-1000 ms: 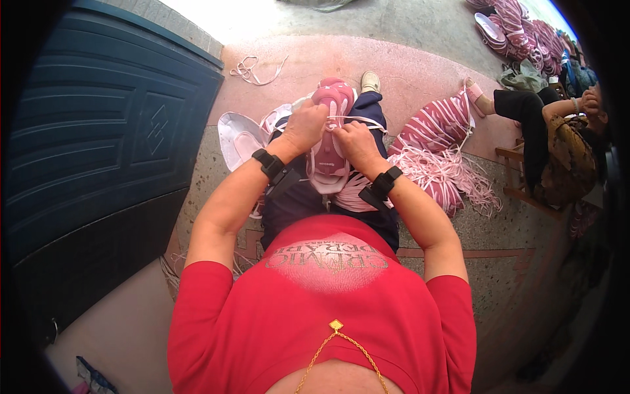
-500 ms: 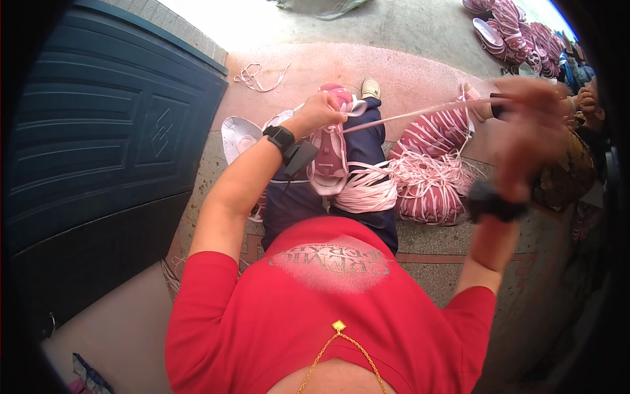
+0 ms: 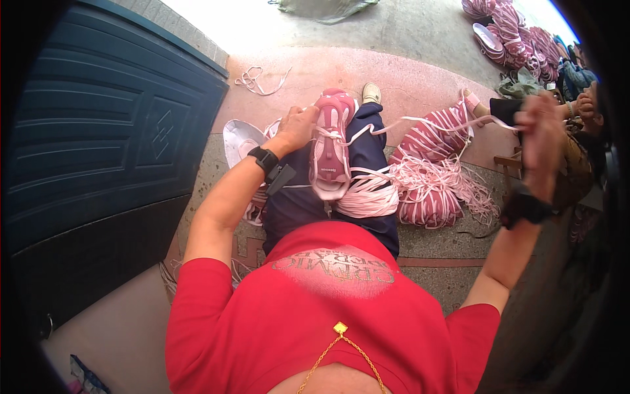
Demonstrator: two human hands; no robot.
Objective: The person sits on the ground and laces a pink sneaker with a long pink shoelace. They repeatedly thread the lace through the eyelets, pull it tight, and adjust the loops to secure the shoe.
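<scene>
A pink shoe upper [image 3: 330,157] lies lengthwise over my lap, its toe end away from me. My left hand [image 3: 298,128] is closed on its left edge near the toe. From the lacing a pale pink shoelace [image 3: 410,119] runs in slack waves through the air to my right hand [image 3: 543,141], raised far out to the right. That hand is blurred, but the lace reaches its fingers and appears held there. A hank of pale pink laces [image 3: 367,195] rests on my right thigh. Beside my left leg is a white-lined upper [image 3: 241,141].
Bundled pink uppers [image 3: 430,134] and a tangle of laces [image 3: 436,174] lie right of my legs. A loose lace [image 3: 262,82] is on the floor ahead. A dark blue door [image 3: 118,125] stands at left. Another person's hand [image 3: 587,105] and more bundles [image 3: 508,33] appear at far right.
My right hand has moved farther right, and the lace has gone from taut to slack. My left hand has shifted left along the upper, which now lies flatter and more exposed.
</scene>
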